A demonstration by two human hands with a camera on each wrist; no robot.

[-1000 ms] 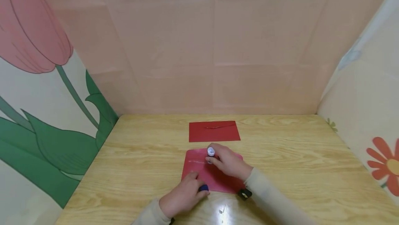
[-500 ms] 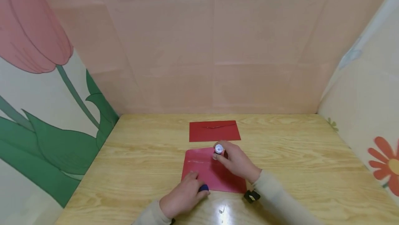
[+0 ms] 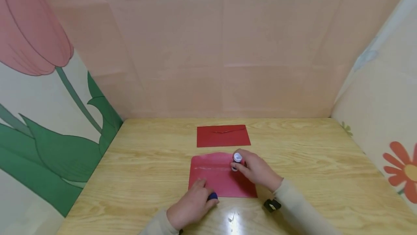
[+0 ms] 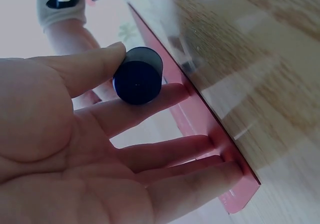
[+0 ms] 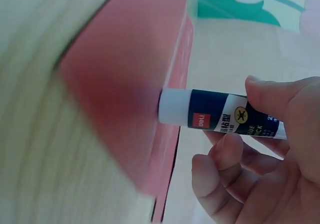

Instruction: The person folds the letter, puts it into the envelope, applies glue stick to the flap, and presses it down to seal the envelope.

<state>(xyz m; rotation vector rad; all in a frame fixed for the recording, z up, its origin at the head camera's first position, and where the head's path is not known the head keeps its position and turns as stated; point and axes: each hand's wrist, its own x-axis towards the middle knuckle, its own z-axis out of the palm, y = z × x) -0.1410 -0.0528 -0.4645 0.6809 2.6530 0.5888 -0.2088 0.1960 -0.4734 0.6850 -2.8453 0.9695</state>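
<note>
A pinkish-red envelope lies on the table with its flap unfolded away from me. My right hand grips a glue stick, its white end touching the envelope near the flap fold in the right wrist view. A pale glue streak runs along that fold. At the near left part of the envelope, my left hand presses with its fingertips. Between thumb and index finger, that same hand pinches the dark blue cap of a glue stick.
Beyond the working envelope, a darker red envelope lies flat with its flap down. A wood-grain table carries everything. Printed cloth walls stand at the back and both sides. A black wrist device sits by the right sleeve.
My right hand has slid rightward across the envelope with the glue stick, uncovering more of the fold. The left hand stays on the envelope with the cap.
</note>
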